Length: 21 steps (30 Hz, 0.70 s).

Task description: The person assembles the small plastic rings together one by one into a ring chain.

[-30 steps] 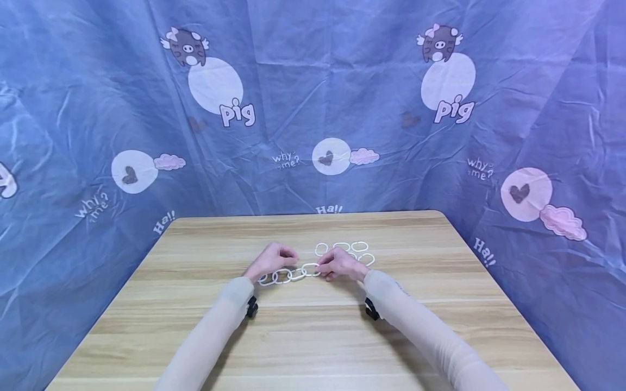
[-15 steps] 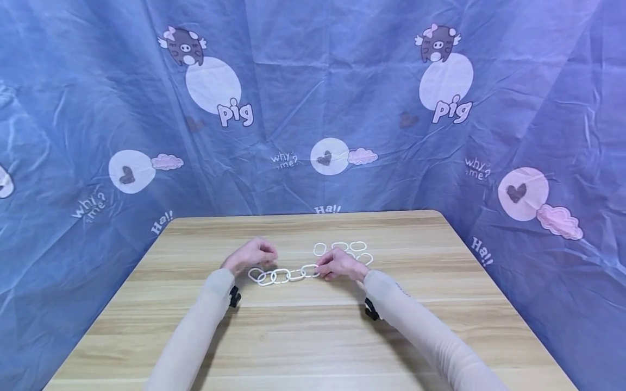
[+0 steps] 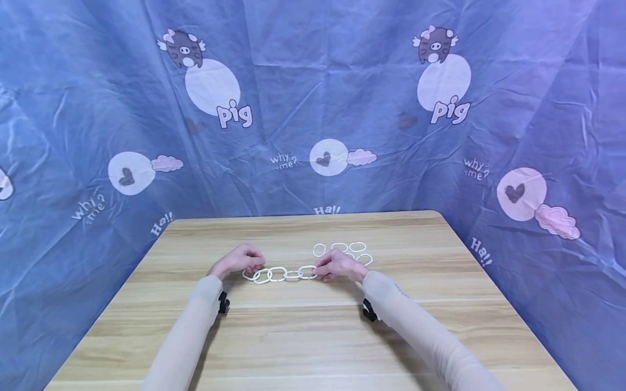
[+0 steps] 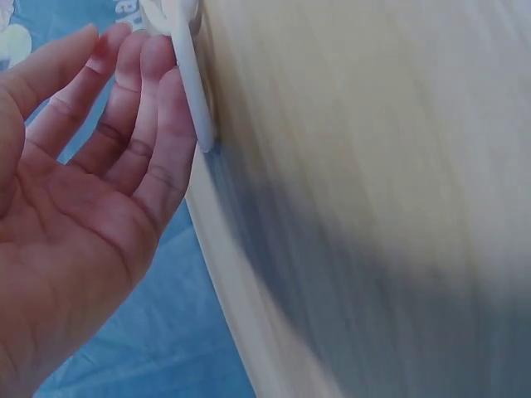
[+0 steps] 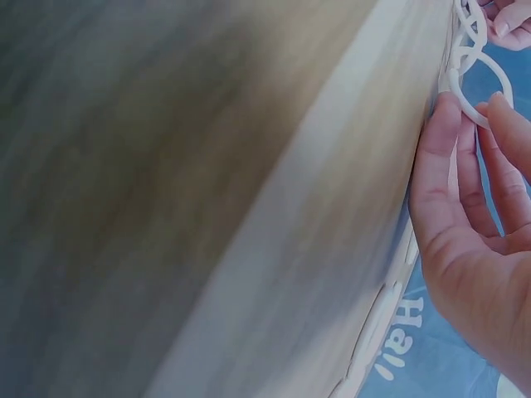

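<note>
A chain of several white plastic links (image 3: 277, 267) stretches sideways across the table between the two hands. My right hand (image 3: 337, 265) pinches its right end link (image 5: 508, 81) between thumb and fingers, as the right wrist view shows. At the chain's left end is my left hand (image 3: 240, 258), its fingers loosely bent. In the left wrist view the backs of those fingers (image 4: 174, 124) lie against a white link (image 4: 192, 83), and the thumb stands apart from them.
Several loose white links (image 3: 357, 243) lie on the wooden table (image 3: 303, 336) behind the right hand, which partly hides some. A blue printed cloth (image 3: 293, 108) hangs behind the table and along both sides.
My left hand has moved left along the chain, past its left end link, then come down to it. The chain now lies straighter. The right hand keeps its pinch in nearly the same place.
</note>
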Tool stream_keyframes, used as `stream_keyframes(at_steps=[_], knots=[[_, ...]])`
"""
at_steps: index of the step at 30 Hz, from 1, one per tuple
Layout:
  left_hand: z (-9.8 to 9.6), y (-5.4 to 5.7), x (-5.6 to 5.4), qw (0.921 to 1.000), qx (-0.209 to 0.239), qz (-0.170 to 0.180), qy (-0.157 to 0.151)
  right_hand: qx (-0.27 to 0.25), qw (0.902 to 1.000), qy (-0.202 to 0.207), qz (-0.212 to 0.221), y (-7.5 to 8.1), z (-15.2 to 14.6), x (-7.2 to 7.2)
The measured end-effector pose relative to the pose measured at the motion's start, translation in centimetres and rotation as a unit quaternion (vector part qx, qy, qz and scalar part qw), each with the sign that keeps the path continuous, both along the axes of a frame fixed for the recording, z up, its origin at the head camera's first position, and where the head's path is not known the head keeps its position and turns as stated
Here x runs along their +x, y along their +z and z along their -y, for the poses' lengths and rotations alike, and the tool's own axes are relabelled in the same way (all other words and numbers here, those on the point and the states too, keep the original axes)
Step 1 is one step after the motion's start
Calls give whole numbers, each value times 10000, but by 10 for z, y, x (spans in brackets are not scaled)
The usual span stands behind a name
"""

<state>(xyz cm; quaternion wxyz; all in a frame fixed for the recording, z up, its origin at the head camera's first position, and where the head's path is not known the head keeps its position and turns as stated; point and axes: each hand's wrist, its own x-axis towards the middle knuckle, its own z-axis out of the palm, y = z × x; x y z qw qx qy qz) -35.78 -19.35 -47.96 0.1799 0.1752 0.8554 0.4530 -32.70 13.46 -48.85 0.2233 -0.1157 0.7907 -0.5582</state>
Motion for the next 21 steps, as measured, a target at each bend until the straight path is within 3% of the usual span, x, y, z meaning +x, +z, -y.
stream_keyframes(at_steps=[5,11,21], knots=[[13,1,3,9999,36,-130,-35,-57,9999,112,66,0,8,0],[29,0,6,9980,-193,-585,-108,-222,9996,85,119,-2,23,0],[57,-3,8,9972,-37,-663,357,-428,9990,67,80,-4,47,4]])
